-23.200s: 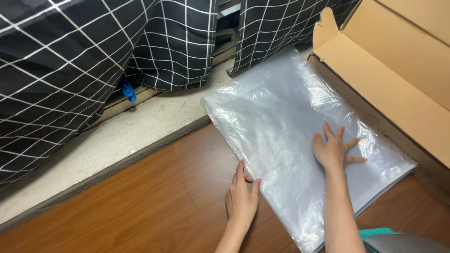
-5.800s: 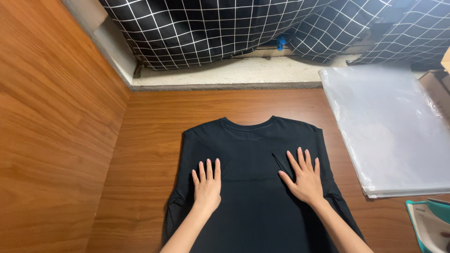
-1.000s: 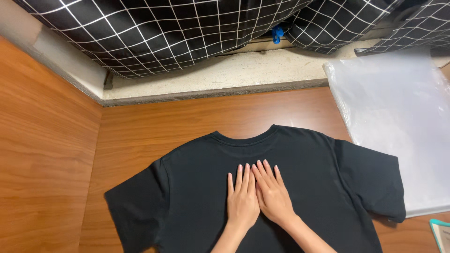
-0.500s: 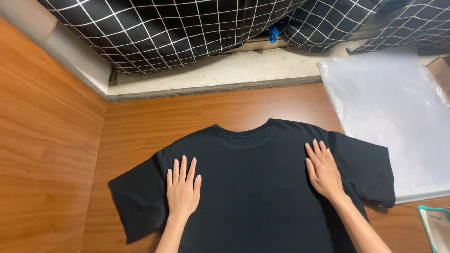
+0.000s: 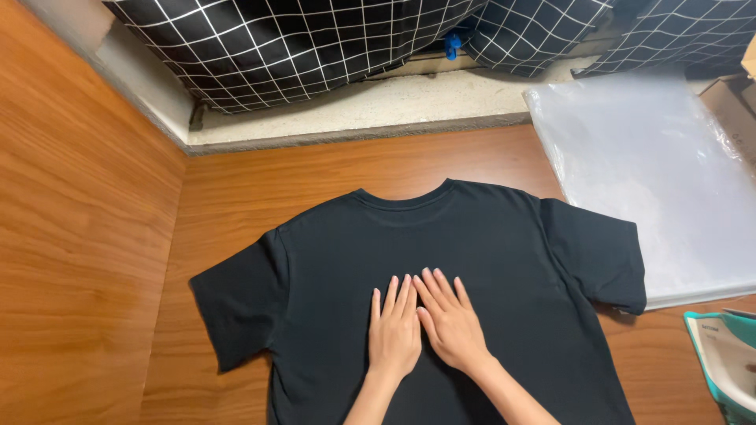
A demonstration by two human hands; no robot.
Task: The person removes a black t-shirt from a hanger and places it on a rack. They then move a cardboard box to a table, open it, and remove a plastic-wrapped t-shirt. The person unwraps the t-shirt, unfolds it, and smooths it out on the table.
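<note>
Two hands lay flat, fingers extended, side by side on the black T-shirt [image 5: 441,260]: left hand [image 5: 394,334] and right hand [image 5: 450,327], touching at the chest centre. Shirt was spread on the wooden floor [image 5: 236,197]; clear plastic bags [image 5: 654,165] at 2 o'clock.

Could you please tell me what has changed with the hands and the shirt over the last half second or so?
Both hands have slid inward from the shirt's sides: the left hand and right hand now lie flat, side by side and touching, on the middle of the black T-shirt. Nothing was gripped or released. The shirt stays spread flat on the wooden floor, its sleeve still overlapping the stack of clear plastic bags.
</note>
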